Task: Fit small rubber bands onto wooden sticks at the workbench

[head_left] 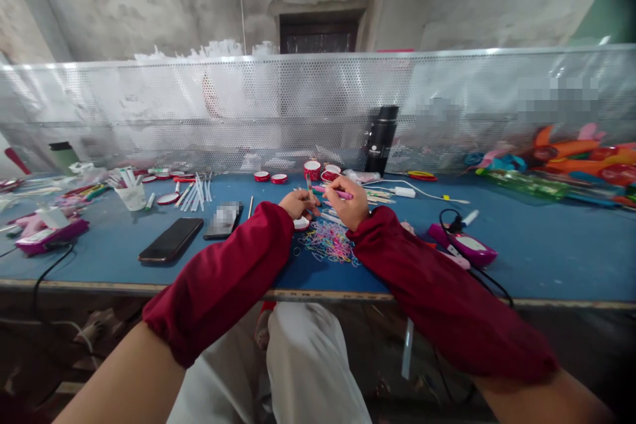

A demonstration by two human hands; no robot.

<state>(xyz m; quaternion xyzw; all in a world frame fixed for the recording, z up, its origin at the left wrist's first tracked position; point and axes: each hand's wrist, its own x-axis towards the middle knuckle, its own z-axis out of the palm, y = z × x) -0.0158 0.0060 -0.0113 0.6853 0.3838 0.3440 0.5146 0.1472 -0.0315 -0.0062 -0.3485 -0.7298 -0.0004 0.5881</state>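
Observation:
My left hand (297, 204) is closed with its fingertips pinched on a thin brownish stick (309, 184) that points up. Just to its right, my right hand (354, 202) grips a pink pen-shaped tool (342, 194), whose tip points left toward the stick. Whether tip and stick touch, I cannot tell. Below both hands lies a loose pile of small coloured rubber bands (330, 243). A small white round piece (301, 224) shows under my left hand. Several thin pale sticks (380, 197) lie behind my right hand, partly hidden by it.
Two phones, a black one (171, 240) and another (223, 220), lie left. Further left stands a white cup (131, 197) of sticks. Red-edged tape rolls (312, 169) and a black flask (382, 140) stand behind. A corded purple device (464, 246) sits right, before colourful inflatables (581, 162).

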